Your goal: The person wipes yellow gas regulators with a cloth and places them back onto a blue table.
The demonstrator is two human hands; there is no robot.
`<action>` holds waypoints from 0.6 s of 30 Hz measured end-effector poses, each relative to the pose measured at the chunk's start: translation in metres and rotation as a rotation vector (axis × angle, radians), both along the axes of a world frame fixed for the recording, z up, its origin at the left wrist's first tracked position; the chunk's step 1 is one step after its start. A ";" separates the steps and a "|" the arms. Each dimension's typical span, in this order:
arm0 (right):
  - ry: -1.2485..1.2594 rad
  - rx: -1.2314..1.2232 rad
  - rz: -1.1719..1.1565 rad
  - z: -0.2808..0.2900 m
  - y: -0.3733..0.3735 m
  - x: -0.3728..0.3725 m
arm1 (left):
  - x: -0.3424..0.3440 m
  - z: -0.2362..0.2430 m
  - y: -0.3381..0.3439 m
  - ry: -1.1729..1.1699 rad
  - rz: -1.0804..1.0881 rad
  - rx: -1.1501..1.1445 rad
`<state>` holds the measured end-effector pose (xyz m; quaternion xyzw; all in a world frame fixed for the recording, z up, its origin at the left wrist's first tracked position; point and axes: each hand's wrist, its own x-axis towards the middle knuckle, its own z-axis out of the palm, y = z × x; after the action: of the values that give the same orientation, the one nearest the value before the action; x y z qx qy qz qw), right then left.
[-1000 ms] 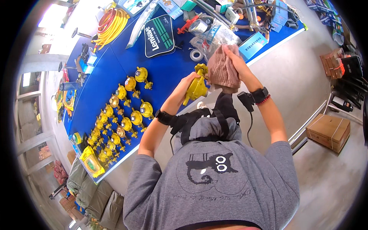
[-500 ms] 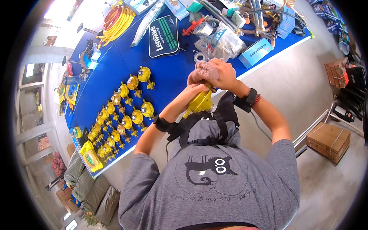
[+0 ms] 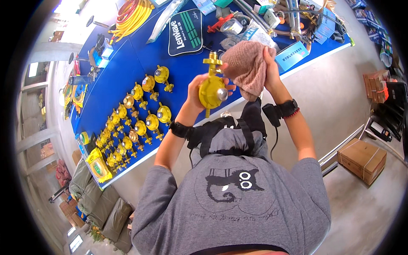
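Note:
A yellow gas regulator (image 3: 209, 90), with a brass fitting at its top and a round silver cap on its side, is held upright in my left hand (image 3: 194, 92). The fingers of that hand curl behind its body. To the right, my right hand (image 3: 272, 70) grips a pinkish-brown cloth (image 3: 245, 63), which hangs bunched beside the regulator's upper end. Whether cloth and regulator touch is hard to see. Two rows of similar yellow and brass regulators (image 3: 152, 121) lie on the blue table (image 3: 180, 68) left of my left hand.
Beyond my hands are a dark zip pouch (image 3: 185, 33), a tape roll (image 3: 232, 26), a light-blue box (image 3: 292, 56) and metal tubes. A coiled yellow-red hose (image 3: 132, 19) lies at the far left. On the floor at right sits a cardboard box (image 3: 362, 160); grey-green bundles (image 3: 102, 208) lie at lower left.
My hands have moved apart. The right hand has drawn the cloth off the regulator's fitting to the right, and the left has raised and turned the regulator upright.

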<state>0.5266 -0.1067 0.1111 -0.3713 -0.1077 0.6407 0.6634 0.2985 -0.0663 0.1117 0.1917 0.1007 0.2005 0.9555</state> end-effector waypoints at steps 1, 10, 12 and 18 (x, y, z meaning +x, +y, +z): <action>-0.033 0.004 -0.013 0.004 -0.005 -0.003 | 0.001 0.002 0.000 -0.058 0.053 -0.110; -1.218 0.593 -0.012 0.008 -0.034 -0.058 | 0.007 -0.010 0.009 0.197 0.337 -0.018; -1.642 0.544 -0.188 0.017 -0.028 -0.076 | 0.025 -0.001 -0.007 0.319 0.515 -0.061; -1.327 0.260 -0.362 0.004 -0.005 -0.097 | 0.033 0.006 -0.006 0.445 0.660 0.062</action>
<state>0.4300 -0.1114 0.1151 -0.6139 -0.5022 0.1397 0.5928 0.3313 -0.0723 0.1178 0.2164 0.3552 0.4533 0.7883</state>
